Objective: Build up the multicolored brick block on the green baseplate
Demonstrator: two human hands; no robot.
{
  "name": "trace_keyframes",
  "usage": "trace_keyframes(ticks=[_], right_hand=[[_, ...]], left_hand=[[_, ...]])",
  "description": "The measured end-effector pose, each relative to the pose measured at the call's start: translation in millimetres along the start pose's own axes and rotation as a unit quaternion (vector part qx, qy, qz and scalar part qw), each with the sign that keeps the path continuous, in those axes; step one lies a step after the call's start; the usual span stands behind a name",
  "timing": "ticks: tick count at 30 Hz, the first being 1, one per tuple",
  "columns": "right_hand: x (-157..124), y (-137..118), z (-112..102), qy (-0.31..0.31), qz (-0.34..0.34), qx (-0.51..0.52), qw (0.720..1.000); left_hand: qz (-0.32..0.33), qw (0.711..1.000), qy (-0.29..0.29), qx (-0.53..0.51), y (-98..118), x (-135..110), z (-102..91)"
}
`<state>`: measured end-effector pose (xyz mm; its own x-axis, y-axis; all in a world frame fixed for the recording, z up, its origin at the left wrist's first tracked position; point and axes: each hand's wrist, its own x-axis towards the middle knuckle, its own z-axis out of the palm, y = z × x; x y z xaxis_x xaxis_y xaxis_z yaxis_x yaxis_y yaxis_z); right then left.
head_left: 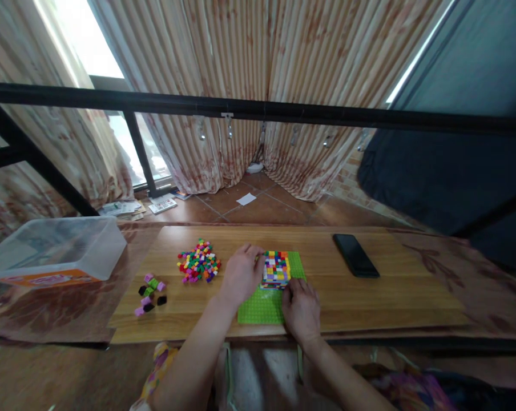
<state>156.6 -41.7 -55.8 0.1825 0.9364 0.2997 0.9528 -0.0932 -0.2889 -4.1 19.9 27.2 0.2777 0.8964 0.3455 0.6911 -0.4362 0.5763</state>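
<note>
A green baseplate (260,308) lies on the wooden board (369,297), and a block of multicoloured small bricks (275,268) covers its far part. My left hand (241,274) rests on the plate's left edge with its fingers curled against the brick block. My right hand (301,308) sits at the near right corner of the block, fingers bent down onto the bricks. Whether either hand pinches a loose brick is hidden. A heap of loose coloured bricks (199,262) lies left of my left hand.
A few pink, green and black bricks (150,294) lie at the board's left end. A black phone (355,256) lies at the far right. A clear plastic tub (52,251) stands left of the board. A black metal bar (258,108) crosses above, with curtains behind it.
</note>
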Motion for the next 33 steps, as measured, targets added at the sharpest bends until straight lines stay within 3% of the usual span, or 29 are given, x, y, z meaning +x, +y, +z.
trace_keyframes(ticks=[7,15,33], right_hand=[[-0.5,-1.0,-0.7,0.006,0.0,-0.001,1.0],[0.2,-1.7,-1.8,-0.002,0.005,0.01,1.0],[0.1,-0.8,-1.1,-0.003,0.004,0.008,1.0]], left_hand=[[0.08,0.989,-0.034,0.123,13.3,8.9,10.4],[0.104,0.988,-0.036,0.106,11.8,17.5,15.0],[0.036,0.999,0.019,0.016,7.5,27.3,25.8]])
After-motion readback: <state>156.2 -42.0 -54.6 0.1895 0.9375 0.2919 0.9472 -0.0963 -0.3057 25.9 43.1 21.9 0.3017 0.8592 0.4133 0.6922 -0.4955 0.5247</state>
